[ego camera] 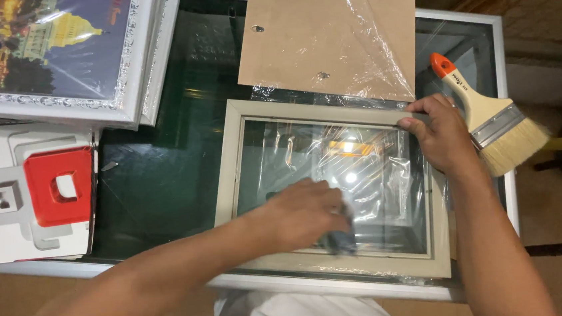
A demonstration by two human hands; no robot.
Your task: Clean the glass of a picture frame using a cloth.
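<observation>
A pale beige picture frame [233, 162] lies flat on a glass-topped table [156, 181], its glass pane loosely covered with clear plastic film. My left hand [305, 213] is blurred and presses a dark grey cloth [341, 239] onto the pane near the frame's lower middle. My right hand [441, 132] rests on the frame's upper right corner, fingers on the rim. A wide paintbrush [492, 121] with an orange-tipped handle lies just right of that hand.
A brown backing board [311, 35] partly wrapped in film lies beyond the frame. A white-framed night city picture [52, 49] sits on stacked frames at the top left. A white and red box [37, 197] is at the left edge. White cloth [293, 314] shows below the table.
</observation>
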